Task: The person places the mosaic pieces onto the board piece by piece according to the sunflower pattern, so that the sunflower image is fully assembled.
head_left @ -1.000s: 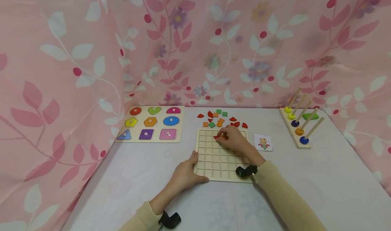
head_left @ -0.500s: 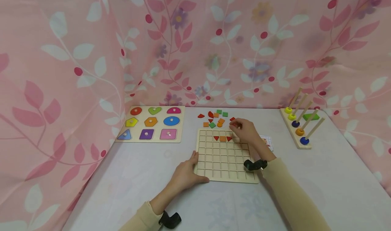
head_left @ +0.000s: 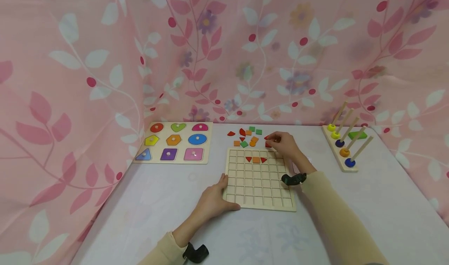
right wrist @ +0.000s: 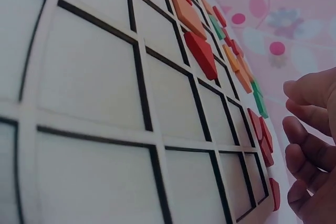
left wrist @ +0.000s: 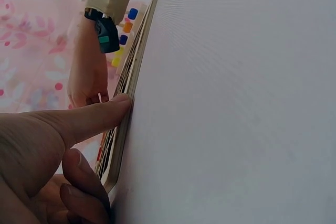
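Note:
My left hand (head_left: 212,200) holds the near left corner of the wooden grid board (head_left: 259,187), thumb along the front edge and fingers against the left side. In the left wrist view, that thumb (left wrist: 97,119) lies straight across the board's edge. On the board's second row sit a red triangle (head_left: 248,159), an orange square (head_left: 256,160) and another red triangle (head_left: 263,160). Beyond the far right part of the board, my right hand (head_left: 285,145) hovers by loose red pieces (head_left: 268,144). The right wrist view shows its fingers loosely bent with nothing between them.
Loose orange squares (head_left: 237,143), green squares (head_left: 258,132) and red pieces (head_left: 231,133) lie behind the board. A shape puzzle (head_left: 207,144) stands at left, a peg stacker (head_left: 345,159) at right. My right forearm mostly covers a picture card (head_left: 296,167).
My right hand has left the board's second row, uncovering the orange square and the right red triangle, and moved right and away to the loose red pieces. The left hand stays put.

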